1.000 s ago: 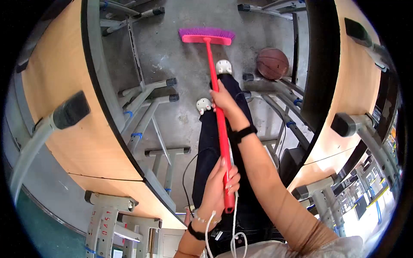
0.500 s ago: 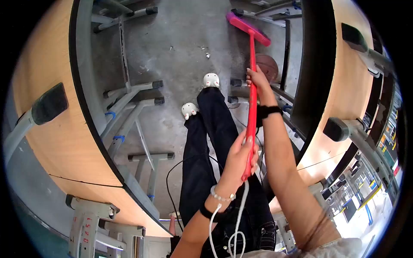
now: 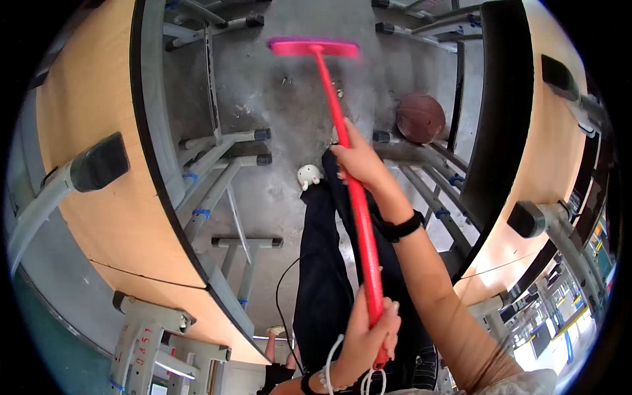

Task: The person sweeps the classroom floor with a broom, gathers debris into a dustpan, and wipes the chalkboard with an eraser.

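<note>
Both my hands grip a broom (image 3: 363, 227) with a red handle and a pink head with purple bristles. My left hand (image 3: 368, 332) is wrapped round the lower end of the handle, close to my body. Farther up, my right hand (image 3: 361, 158) holds the shaft, its fingers closed round it. The broom head lies across the aisle ahead of my feet, slightly blurred. Small pale scraps (image 3: 245, 110) of litter are on the grey floor (image 3: 289, 125) nearer than the head. One white shoe (image 3: 309, 176) shows plainly; the other is mostly behind my right hand and the handle.
A basketball (image 3: 421, 118) rests on the floor at the right, by metal desk legs. Wooden desks (image 3: 85, 164) line both sides of the aisle, with upturned stools on them. A black cable (image 3: 279, 296) hangs by my leg. Behind me, another person's leg (image 3: 270, 345) shows.
The broom head has swung from the right, near the ball, leftward to the middle of the aisle. My left hand has come lower and closer to my body; my right hand has moved left.
</note>
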{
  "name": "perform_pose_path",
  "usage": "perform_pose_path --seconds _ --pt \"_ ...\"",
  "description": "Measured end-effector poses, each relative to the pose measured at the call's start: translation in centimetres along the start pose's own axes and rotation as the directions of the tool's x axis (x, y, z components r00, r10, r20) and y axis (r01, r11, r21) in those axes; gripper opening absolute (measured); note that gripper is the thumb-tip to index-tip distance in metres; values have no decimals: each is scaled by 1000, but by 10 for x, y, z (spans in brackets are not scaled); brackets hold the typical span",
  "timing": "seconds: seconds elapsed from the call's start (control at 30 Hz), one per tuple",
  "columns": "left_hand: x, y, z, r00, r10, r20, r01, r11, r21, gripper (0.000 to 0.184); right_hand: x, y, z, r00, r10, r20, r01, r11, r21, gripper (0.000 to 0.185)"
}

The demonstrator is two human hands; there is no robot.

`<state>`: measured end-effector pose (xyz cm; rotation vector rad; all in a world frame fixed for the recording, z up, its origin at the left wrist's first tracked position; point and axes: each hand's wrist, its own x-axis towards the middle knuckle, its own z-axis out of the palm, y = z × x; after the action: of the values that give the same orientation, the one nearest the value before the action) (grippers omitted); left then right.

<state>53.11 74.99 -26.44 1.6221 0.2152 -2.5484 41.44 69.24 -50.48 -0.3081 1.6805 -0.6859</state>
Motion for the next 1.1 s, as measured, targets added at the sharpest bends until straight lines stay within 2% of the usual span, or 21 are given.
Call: perform_pose_path --seconds 0.07,0.13,0.2,0.27,0.33,0.37,0.4,0.5,0.53,0.6,0.67,0.73,0.8,0.87,0.93,1.0,1.03,1.1 --pt "12 20 -8 992 115 52 -110 990 -88 48 26 -20 16 986 -117 121 107 990 88 64" --pt "48 41 -22 952 307 2 -307 952 13 33 65 -37 35 940 -98 327 -60 896 441 66" --pt "105 54 -45 942 324 -87 -333 936 -117 23 87 -44 55 974 -14 226 -91 891 445 64" --pt "124 48 -46 970 240 -38 -240 922 -305 22 107 -31 57 976 -112 189 73 976 203 61" --pt "135 24 -50 983 176 47 -139 890 -435 25 108 -3 53 974 -182 132 190 980 -52 56" --pt "123 7 -46 991 131 34 -104 895 -434 24 94 12 45 976 -204 79 215 960 -179 53" --pt "110 -11 -41 996 90 24 -71 899 -431 24 64 16 35 993 -80 87 100 962 -252 55" --pt "77 -52 -31 1000 4 -4 -5 906 -423 23 7 54 20 996 4 90 23 955 -295 58" --pt "66 -60 -33 999 -30 -25 16 906 -422 23 -23 33 18 985 141 97 -116 967 -229 59" --pt "38 -62 -30 997 -61 44 72 944 -322 23 -44 39 22 985 134 108 -121 985 -120 59" --pt "18 -45 -22 990 75 120 -31 943 -331 23 -59 22 22 975 171 142 -170 985 -17 59" --pt "10 -24 -19 992 73 99 -37 947 -319 29 -54 10 33 966 131 222 -140 990 25 60" --pt "18 -4 -23 992 126 9 -120 963 -242 42 -30 7 54 971 24 236 -9 998 -62 61" --pt "46 3 -38 931 349 -110 -358 931 -75 37 8 7 87 964 -89 251 133 978 -162 63" --pt "72 17 -48 894 376 -242 -408 908 -97 31 48 14 124 948 -207 241 286 888 -361 64" --pt "100 23 -76 924 309 -223 -360 900 -246 28 65 21 140 937 -139 321 283 840 -464 64" --pt "114 17 -96 965 252 -68 -258 885 -387 28 68 20 144 928 -103 358 287 809 -512 64" --pt "125 -10 -104 981 185 -50 -189 889 -417 27 55 26 131 917 -152 369 320 833 -451 63"
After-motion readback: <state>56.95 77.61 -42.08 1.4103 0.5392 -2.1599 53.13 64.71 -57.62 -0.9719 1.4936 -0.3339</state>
